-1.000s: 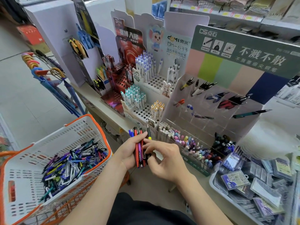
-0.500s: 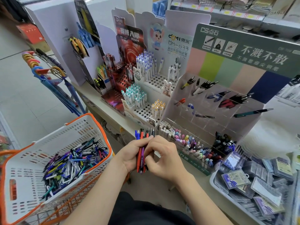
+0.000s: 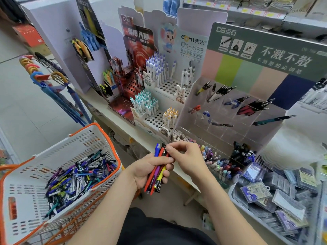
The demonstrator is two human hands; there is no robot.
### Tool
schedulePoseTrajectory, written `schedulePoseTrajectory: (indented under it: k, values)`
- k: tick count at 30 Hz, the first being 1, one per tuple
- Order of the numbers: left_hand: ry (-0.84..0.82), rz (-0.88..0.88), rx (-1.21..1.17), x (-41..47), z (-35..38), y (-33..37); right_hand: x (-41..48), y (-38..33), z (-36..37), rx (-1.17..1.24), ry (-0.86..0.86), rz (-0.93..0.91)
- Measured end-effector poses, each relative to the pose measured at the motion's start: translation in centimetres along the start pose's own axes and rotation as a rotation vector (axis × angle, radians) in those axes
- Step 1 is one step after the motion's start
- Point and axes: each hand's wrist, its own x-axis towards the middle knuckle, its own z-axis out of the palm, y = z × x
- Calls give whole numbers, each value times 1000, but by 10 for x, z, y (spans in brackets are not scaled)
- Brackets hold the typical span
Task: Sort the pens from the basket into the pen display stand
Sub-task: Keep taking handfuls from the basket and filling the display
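Several pens — left hand grip, right hand pinching their tops

Basket: white slotted walls, orange rim and handles. Loose pens in it: mixed blue, purple, black, white, teal, yellow. Pen bundle: red, blue, purple, yellow, black. Pen display stand: clear compartments, dark green header with white lettering, back panel striped pink, lime, mint, peach, navy. Perforated stand: white; pens capped lavender, teal, orange. Tabletop: off-white.
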Motion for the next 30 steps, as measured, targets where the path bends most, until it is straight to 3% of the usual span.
schedulePoseTrajectory:
  k: [10,19,25,30]
  values:
    - [-73,-13,111,-4,2,7,7,-1,9,168,268,5]
    - [-95,-14,84,-5,1,4,-3,-6,8,192,292,-127]
    - [-117,2,-48,-2,-2,0,-2,-9,6,202,281,-115]
    - [-55,31,-85,1,-7,-5,-4,-16,-3,290,587,-288]
